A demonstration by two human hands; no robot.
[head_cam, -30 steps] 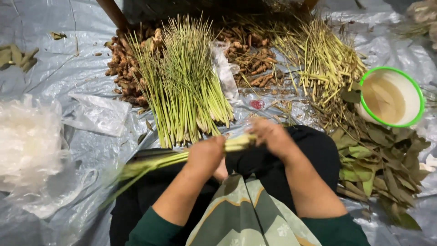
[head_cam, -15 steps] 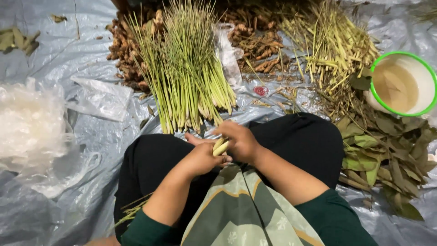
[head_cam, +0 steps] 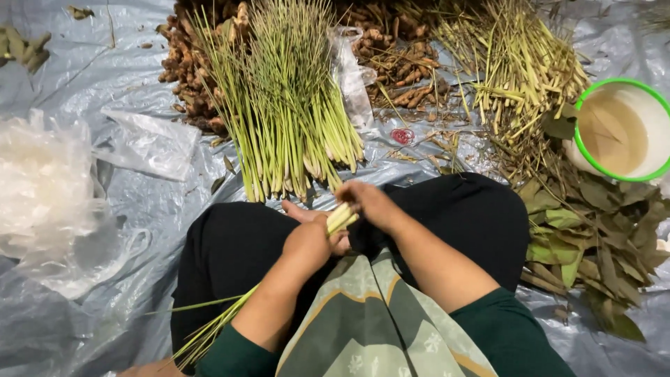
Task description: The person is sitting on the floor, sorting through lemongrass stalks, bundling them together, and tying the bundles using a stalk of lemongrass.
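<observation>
- A grey plastic sheet (head_cam: 105,84) covers the whole floor beneath the seated person; no walls show.
- One large fan of lemongrass stalks (head_cam: 283,105) lies just ahead of the hands, green tops away, pale bases toward the knees.
- One heap of brown roots (head_cam: 391,59) sits behind that fan, well beyond the hands.
- One loose pile of yellowed trimmings (head_cam: 516,63) lies ahead and to the right.
- One spread of dried green leaves (head_cam: 593,237) lies at the right, beside the knee.
- One crumpled mass of clear plastic bags (head_cam: 42,188) lies far to the left.
- One white basin with a green rim (head_cam: 621,129) stands at the far right, holding murky liquid.
- One small bundle of lemongrass (head_cam: 340,218) rests over the lap: pale cut ends poke up between both hands, thin green tips trail back past the left elbow.
- The left hand (head_cam: 307,241) is closed around the bundle.
- The right hand (head_cam: 366,199) pinches its pale ends.
</observation>
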